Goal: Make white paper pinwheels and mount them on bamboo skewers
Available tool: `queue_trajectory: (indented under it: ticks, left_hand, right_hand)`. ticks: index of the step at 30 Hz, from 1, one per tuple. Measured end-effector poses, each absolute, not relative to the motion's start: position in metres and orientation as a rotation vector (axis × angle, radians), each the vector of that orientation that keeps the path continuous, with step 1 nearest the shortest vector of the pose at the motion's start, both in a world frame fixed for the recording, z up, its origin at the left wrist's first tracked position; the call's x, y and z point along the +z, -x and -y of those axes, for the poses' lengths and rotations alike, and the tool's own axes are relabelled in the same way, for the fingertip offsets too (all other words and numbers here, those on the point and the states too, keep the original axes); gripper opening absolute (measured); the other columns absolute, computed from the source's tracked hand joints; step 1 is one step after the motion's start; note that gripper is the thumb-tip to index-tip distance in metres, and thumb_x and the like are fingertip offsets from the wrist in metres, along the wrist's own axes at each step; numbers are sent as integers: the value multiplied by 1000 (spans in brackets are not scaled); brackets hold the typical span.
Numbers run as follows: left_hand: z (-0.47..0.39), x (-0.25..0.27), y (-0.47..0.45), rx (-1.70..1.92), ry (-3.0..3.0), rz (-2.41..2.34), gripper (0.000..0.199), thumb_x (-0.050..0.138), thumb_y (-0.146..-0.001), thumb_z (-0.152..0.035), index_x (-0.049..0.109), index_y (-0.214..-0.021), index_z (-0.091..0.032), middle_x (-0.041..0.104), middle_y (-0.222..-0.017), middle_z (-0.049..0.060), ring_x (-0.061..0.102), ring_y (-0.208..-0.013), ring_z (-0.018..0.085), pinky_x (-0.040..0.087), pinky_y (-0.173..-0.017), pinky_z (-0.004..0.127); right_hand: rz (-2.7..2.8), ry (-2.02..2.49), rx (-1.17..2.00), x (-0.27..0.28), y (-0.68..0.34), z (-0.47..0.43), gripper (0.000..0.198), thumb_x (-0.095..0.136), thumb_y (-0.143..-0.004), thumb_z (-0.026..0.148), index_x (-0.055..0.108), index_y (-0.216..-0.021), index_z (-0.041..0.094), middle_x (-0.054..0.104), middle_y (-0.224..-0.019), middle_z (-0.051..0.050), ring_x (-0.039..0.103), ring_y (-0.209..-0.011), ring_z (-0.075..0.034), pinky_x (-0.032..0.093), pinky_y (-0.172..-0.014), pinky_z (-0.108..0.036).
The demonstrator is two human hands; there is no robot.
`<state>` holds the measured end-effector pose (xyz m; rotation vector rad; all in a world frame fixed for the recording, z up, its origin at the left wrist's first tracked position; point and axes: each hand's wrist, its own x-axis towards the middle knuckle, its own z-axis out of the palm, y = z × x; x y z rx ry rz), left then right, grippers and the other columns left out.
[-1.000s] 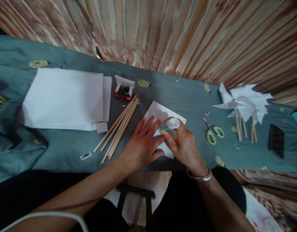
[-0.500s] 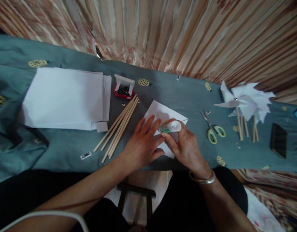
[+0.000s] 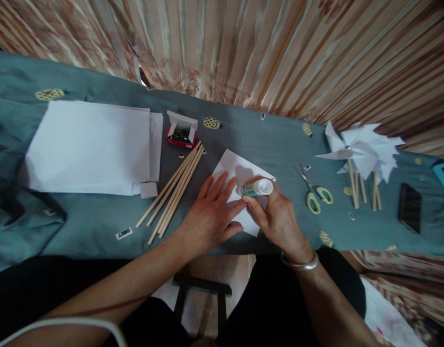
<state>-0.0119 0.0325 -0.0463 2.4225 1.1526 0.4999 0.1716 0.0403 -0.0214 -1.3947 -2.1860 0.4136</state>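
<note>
A white square of paper (image 3: 249,164) lies on the cloth in front of me, partly covered by my hands. My left hand (image 3: 212,214) rests flat on its left part, fingers spread. In my right hand (image 3: 274,214) is a glue stick (image 3: 257,187) with a green label and a white end, held tilted low over the paper. The tip of the glue stick is close to the left fingers; whether it touches the paper I cannot tell. Several wooden sticks (image 3: 174,190) lie just left of my left hand.
A stack of white paper (image 3: 89,147) lies at left. Behind the sticks stands an open red box (image 3: 181,136) of small metal pieces. To the right are scissors (image 3: 312,190) with green handles, paper pinwheels (image 3: 366,149) on sticks and a dark phone (image 3: 410,208).
The whole view has shifted slightly, so things appear a little further left. The glue stick has moved slightly to the right relative to the paper. My left hand stays on the paper.
</note>
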Motion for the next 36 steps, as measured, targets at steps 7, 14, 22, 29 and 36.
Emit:
queue_trajectory:
  ticks: [7,14,22,29,36]
  left_hand:
    - [-33,-46,12,515,-2452,-1161,53,71,-78,-41,58,-127,-24,40,-149,17,24,-143,40,21,-114,60]
    - [-32,-46,13,541,-2535,-1134,60,72,-78,-39,52,-132,-23,38,-150,18,24,-143,40,23,-112,60]
    - [-29,-24,60,770,-2552,-1357,48,49,-94,-39,44,-137,-17,49,-139,16,41,-133,30,29,-111,51]
    - [-23,-17,128,700,-2052,-2046,51,53,-87,-47,56,-122,-11,64,-99,11,61,-94,28,49,-85,42]
    - [-24,-15,124,699,-1855,-2065,49,59,-80,-47,61,-117,-14,68,-91,8,65,-83,26,51,-77,37]
  right_hand:
    - [1510,1447,690,-33,-176,-50,20,68,-83,30,62,-100,21,71,-94,-4,67,-88,-19,53,-86,-36]
    - [753,1164,1236,-26,-187,-68,16,81,-68,25,68,-77,21,72,-79,4,68,-79,-11,58,-82,-26]
    - [524,993,1551,-24,-185,-67,22,84,-66,28,68,-79,19,75,-79,2,71,-77,-11,60,-80,-22]
    - [610,996,1678,-28,-175,-59,23,80,-70,37,70,-83,20,75,-82,1,70,-73,-10,59,-75,-22]
    - [523,869,1791,-24,-168,-55,22,83,-66,28,72,-82,18,76,-81,1,71,-74,-11,58,-78,-21]
